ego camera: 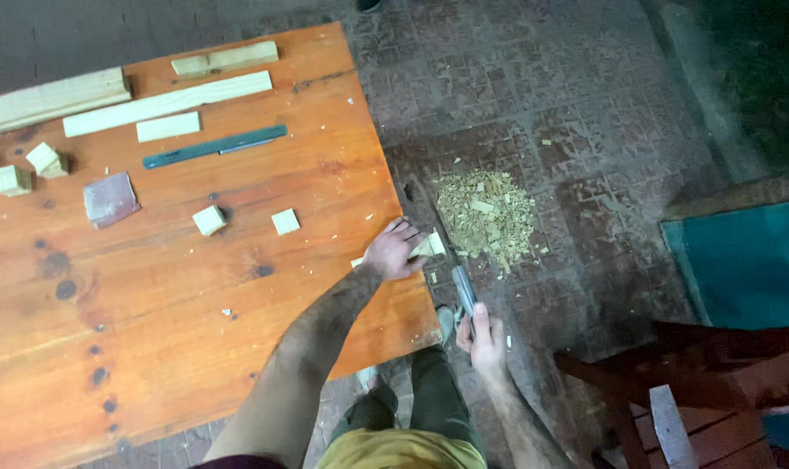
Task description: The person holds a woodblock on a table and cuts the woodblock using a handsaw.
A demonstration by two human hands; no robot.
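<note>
Your left hand (393,250) pressed a small wood block (431,246) against the table (195,304) edge, fingers closed over it. Your right hand (481,334), at five o'clock from the left, gripped the handle of a long blade (453,260) whose tip met the block. A heap of wood chips (486,217) lay on the floor at one o'clock from the block. Two small wooden cubes (209,220) sat at nine o'clock on the table.

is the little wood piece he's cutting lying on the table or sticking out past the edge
Sticking out: the left hand pins the wood piece at the table edge, its end over the floor, where the knife reaches it.
</note>
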